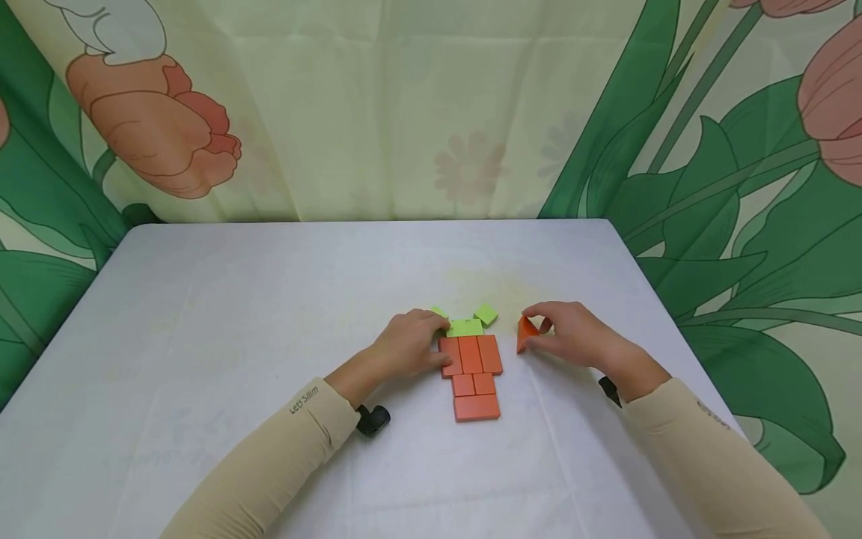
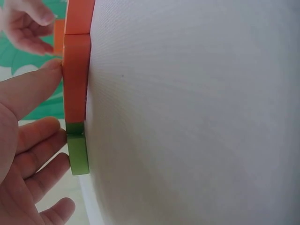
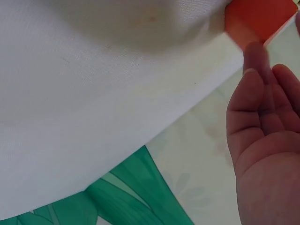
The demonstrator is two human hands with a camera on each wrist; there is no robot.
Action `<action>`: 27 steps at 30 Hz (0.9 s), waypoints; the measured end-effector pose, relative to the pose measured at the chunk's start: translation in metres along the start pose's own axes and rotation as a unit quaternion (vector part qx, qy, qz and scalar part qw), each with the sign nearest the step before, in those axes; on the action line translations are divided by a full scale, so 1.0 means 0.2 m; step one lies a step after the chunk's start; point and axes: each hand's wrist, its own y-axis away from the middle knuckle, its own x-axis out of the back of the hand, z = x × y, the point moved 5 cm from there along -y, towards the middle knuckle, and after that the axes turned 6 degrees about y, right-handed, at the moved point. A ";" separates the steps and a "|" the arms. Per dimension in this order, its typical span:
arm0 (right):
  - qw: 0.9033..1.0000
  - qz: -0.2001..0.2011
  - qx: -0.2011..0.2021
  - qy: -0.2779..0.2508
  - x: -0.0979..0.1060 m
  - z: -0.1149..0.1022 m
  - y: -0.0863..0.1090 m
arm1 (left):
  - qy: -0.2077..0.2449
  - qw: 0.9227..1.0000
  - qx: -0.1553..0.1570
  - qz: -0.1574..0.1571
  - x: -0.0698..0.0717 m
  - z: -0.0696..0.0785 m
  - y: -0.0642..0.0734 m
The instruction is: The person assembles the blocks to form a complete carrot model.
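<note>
On the white table, several orange blocks (image 1: 471, 355) lie flat and close together in a carrot-like shape. Green blocks (image 1: 465, 328) adjoin its far end, one of them a tilted green block (image 1: 485, 314) at the right. My left hand (image 1: 411, 343) rests against the left edge of the shape; in the left wrist view its thumb touches an orange block (image 2: 76, 77) and its fingers touch a green block (image 2: 78, 154). To the right of the shape, my right hand (image 1: 572, 329) pinches an orange block (image 1: 526, 334) between thumb and fingers, tilted. That orange block (image 3: 260, 21) appears also in the right wrist view.
The white tablecloth (image 1: 236, 337) covers the table around the blocks. Behind the table hangs a curtain (image 1: 384, 112) printed with flowers and leaves. Dark wrist cameras sit beneath both sleeves.
</note>
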 end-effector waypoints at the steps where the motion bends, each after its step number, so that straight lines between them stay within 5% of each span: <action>1: 1.000 -0.001 0.003 0.000 0.00 0.00 0.00 | 0.001 1.000 0.000 0.001 0.00 0.00 0.00; 15: 1.000 -0.022 0.012 -0.009 -0.03 -0.02 0.05 | -0.003 1.000 -0.003 0.003 0.00 0.00 0.00; 21: 0.999 -0.053 -0.003 -0.001 -0.06 -0.08 0.14 | -0.003 1.000 -0.006 0.005 0.00 0.00 0.00; 27: 0.997 -0.068 0.022 0.001 -0.10 -0.15 0.25 | -0.007 1.000 -0.007 0.005 0.00 0.00 0.00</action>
